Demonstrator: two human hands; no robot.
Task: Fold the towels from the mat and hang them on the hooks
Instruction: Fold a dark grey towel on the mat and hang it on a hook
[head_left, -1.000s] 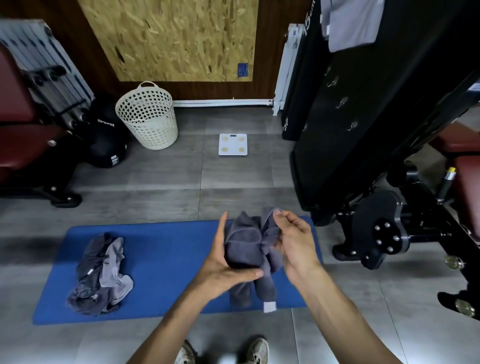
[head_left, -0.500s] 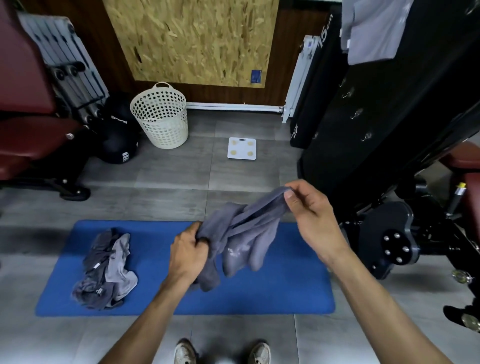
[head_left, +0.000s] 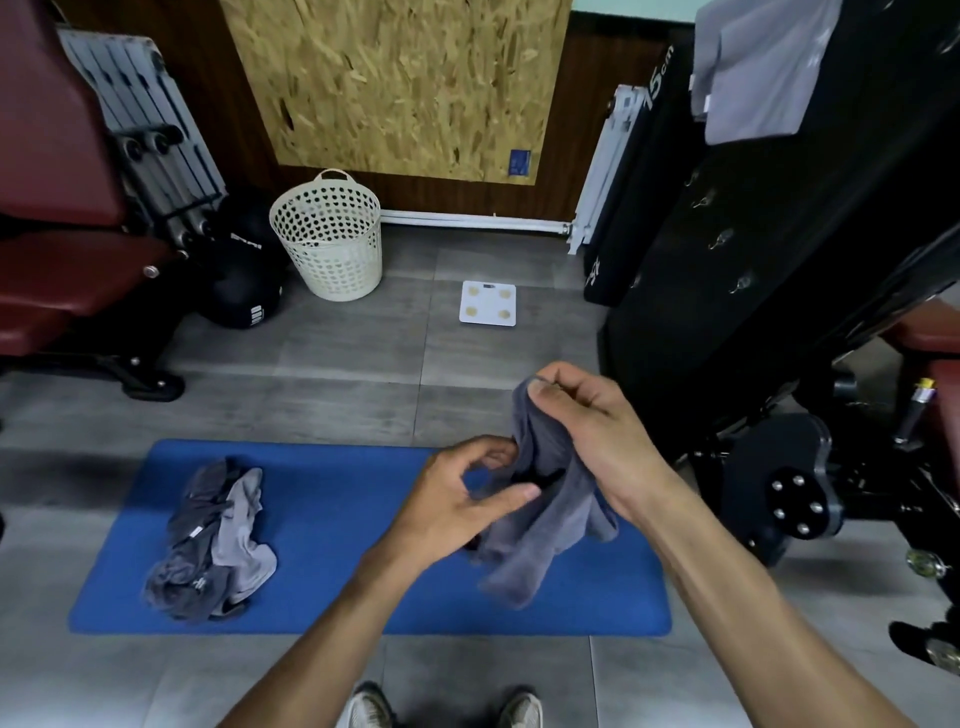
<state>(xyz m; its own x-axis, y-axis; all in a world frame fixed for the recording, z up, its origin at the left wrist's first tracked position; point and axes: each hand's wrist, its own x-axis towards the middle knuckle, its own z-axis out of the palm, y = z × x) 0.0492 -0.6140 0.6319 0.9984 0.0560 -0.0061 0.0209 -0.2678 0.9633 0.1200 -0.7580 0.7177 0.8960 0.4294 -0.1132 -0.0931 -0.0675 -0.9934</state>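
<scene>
Shoes (head_left: 441, 711): your two toes show at the bottom edge, on the grey tiled floor (head_left: 337, 364).
Left hand (head_left: 457, 501): your fingers and thumb are curled at the lower fold of the dark grey towel (head_left: 540, 519); whether they actually pinch the cloth cannot be told.
Right hand (head_left: 592, 431): you pinch the top edge of that towel between thumb and fingertips, and it hangs bunched below.
Towel position: held in the air above the right part of the blue mat (head_left: 337, 519).
Towel heap (head_left: 213, 540): dark and light grey towels lie crumpled on the left part of the mat.
Scale (head_left: 487, 303): white, flat on the floor beyond the mat.
Basket (head_left: 327, 234): cream, perforated, upright near the wall.
Hooks (head_left: 722, 239): small metal hooks on the black panel at right.
Hung towel (head_left: 753, 67): light grey, at the top of that panel.
</scene>
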